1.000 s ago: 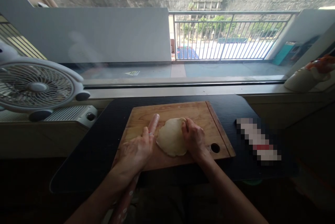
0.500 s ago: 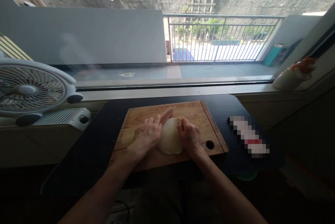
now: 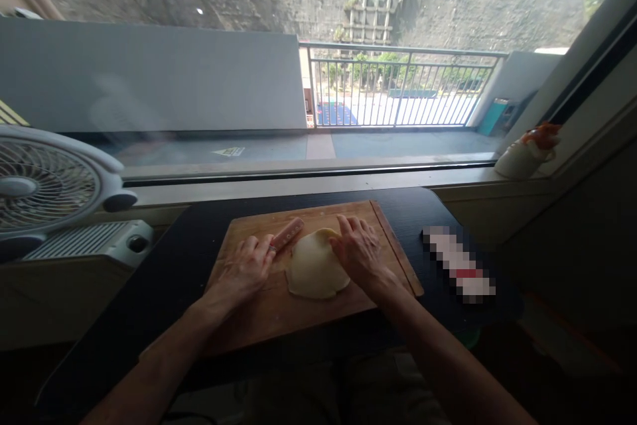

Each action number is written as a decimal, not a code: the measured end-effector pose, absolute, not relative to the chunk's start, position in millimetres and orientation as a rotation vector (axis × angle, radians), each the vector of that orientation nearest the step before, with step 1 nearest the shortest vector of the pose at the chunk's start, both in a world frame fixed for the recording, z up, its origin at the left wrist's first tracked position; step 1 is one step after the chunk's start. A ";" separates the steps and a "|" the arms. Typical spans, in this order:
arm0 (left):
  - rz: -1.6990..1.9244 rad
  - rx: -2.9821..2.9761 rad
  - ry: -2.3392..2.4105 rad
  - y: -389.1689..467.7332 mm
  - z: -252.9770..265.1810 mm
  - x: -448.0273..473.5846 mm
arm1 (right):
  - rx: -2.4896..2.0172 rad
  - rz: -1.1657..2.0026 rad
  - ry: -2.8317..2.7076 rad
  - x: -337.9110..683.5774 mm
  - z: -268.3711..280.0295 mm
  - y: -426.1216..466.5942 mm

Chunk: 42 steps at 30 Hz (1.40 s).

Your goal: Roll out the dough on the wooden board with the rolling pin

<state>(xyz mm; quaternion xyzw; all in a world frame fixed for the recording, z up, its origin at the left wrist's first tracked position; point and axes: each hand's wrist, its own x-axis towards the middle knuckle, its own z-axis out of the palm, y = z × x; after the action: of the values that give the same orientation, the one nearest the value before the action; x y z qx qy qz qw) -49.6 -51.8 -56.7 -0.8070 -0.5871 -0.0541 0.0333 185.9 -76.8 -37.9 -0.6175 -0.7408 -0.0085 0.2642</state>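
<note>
A flat, roundish sheet of pale dough (image 3: 316, 269) lies on a wooden cutting board (image 3: 269, 332), its far right edge slightly raised. On the left of the board, my left hand (image 3: 249, 262) is closed over a short pinkish rolling pin (image 3: 289, 234). The pin slants beside the dough; its far end sticks out past my fingers, and its near part is hidden under the hand. My right hand (image 3: 358, 246) rests over the dough's right edge with fingers stretched out and apart. Its thumb touches the dough.
The board sits on a black table (image 3: 164, 292). A pixelated, blurred-out object (image 3: 460, 266) lies to the right. At left stands a white fan (image 3: 54, 180). On the windowsill at right is a white and orange figurine (image 3: 530, 150); the window is ahead.
My left hand has moved left with the rolling pin, away from the dough. The fingers of my right hand have straightened from a curled grip at the dough's edge. The view has shifted slightly.
</note>
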 end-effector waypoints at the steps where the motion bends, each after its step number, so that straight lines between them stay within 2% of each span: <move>1: -0.205 -2.510 -1.766 -52.8 -57.1 -52.7 | -1.613 -0.026 -2.026 184.3 -40.9 -85.5; 7: -0.357 -2.613 -1.704 -37.0 -54.7 -48.4 | -1.552 0.006 -2.065 169.6 -76.8 -115.2; 12: -0.369 -2.763 -1.457 -24.2 -51.9 -52.5 | -1.541 0.051 -2.094 170.6 -80.4 -110.5; 16: -0.383 -2.701 -1.501 -17.9 -48.5 -54.1 | -1.544 0.025 -2.093 169.3 -80.2 -112.9; 22: -0.333 -2.847 -1.156 -17.5 -27.7 -32.7 | -1.509 -0.091 -2.093 188.8 -44.5 -90.1; 27: -0.466 -2.712 -1.252 -27.0 -28.9 -6.5 | -1.397 -0.060 -2.502 198.8 -16.0 -45.3; 32: -0.628 -2.633 -1.403 -73.3 -61.4 12.8 | -1.556 -0.024 -2.671 227.6 -15.7 -39.3; 36: -0.625 -2.771 -1.342 -90.9 -76.0 14.8 | -1.842 -0.097 -2.514 271.9 -17.4 -74.7; 42: -0.868 -2.720 -1.451 -73.2 -72.9 27.2 | -2.009 -0.129 -2.196 311.9 -35.3 -130.6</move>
<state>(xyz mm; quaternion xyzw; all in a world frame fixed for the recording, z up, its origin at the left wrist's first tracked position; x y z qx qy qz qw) 27.2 -73.2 -72.9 -0.8489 -0.4529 -0.2708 -0.0306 311.9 -130.6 -35.3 -0.6722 -0.7347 -0.0432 0.0810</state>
